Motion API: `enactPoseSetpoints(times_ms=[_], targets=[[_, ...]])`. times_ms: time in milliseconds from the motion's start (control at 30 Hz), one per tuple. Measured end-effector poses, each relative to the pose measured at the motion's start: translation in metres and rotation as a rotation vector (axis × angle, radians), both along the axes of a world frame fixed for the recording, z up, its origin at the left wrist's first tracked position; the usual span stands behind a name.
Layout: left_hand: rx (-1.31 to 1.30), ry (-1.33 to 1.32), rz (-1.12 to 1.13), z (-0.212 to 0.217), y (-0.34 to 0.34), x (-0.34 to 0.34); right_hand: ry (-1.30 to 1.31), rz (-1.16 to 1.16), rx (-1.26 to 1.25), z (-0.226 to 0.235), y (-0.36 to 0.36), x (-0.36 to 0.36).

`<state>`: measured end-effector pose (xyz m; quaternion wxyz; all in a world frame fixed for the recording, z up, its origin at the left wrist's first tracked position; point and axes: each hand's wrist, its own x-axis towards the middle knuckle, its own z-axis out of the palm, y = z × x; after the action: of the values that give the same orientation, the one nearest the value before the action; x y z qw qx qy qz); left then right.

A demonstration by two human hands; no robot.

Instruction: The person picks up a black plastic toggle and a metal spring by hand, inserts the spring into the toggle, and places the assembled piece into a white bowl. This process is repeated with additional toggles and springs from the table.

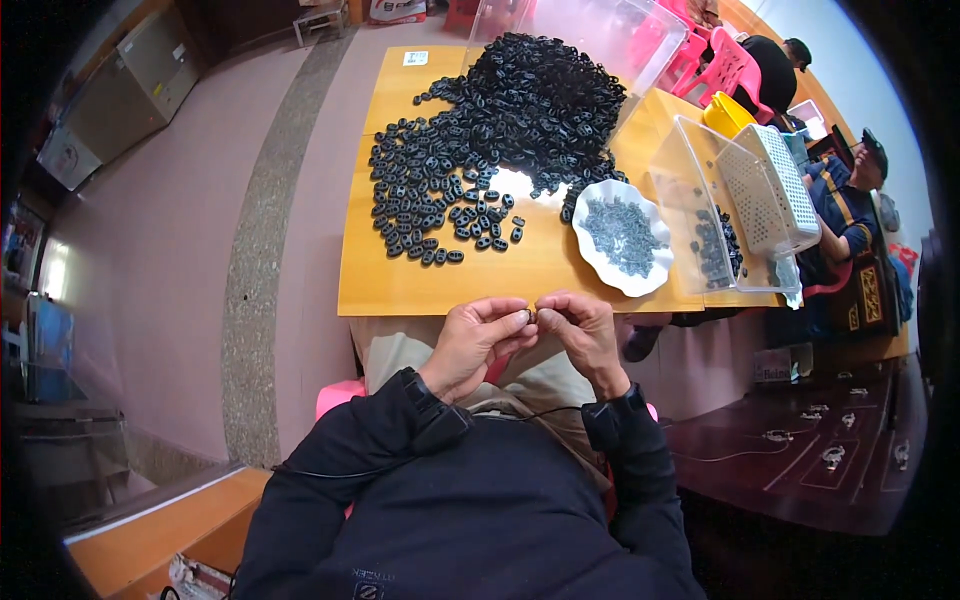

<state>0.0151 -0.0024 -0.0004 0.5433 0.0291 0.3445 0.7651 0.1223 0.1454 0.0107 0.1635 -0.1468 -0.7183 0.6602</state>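
Just in front of the table's near edge, my left hand [472, 345] and my right hand [585, 338] meet over my lap. Both are closed in a pinch, thumbs against forefingers, on a small black part [531, 316], mostly hidden by the fingertips. Beyond them, many small black oval plastic pieces with holes [425, 190] lie spread on the wooden table [375, 285], rising into a heap [545, 95] at the back. A white scalloped dish [592, 268] of small clear pieces [622, 235] stands right of the spread, nearer my right hand.
At the table's right is a clear plastic bin [690, 150] with some black parts inside and a white perforated basket [765, 185] leaning in it. A larger clear tub [645, 40] lies behind the heap. Another person [845, 200] sits at the right, near pink chairs [730, 70].
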Motion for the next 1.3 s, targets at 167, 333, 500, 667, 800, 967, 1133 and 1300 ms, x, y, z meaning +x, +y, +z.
enactPoseSetpoints(times_ms=[167, 333, 500, 667, 800, 967, 1133, 1300], targets=[[-0.001, -0.014, -0.003, -0.002, 0.0, 0.001, 0.022, -0.044, 0.109, -0.006, -0.004, -0.001], [-0.027, -0.007, -0.005, 0.0, 0.0, 0.001, 0.007, -0.077, 0.058, -0.008, -0.006, 0.0], [-0.05, -0.001, 0.006, -0.001, -0.001, 0.0, 0.008, -0.079, 0.038, -0.013, -0.008, -0.001], [-0.062, 0.0, 0.006, -0.003, 0.0, 0.0, 0.047, -0.106, 0.015, -0.015, -0.009, -0.001], [-0.081, 0.001, 0.002, -0.002, 0.0, 0.0, 0.021, -0.101, 0.0, -0.015, -0.009, 0.0], [-0.064, -0.019, 0.016, -0.002, -0.001, 0.001, -0.015, -0.09, -0.021, -0.012, -0.01, 0.001], [-0.065, -0.023, 0.021, -0.002, -0.001, 0.001, -0.015, -0.104, -0.019, -0.013, -0.009, 0.002], [-0.062, -0.019, 0.021, -0.002, -0.001, 0.001, -0.008, -0.108, 0.007, -0.014, -0.011, 0.001]])
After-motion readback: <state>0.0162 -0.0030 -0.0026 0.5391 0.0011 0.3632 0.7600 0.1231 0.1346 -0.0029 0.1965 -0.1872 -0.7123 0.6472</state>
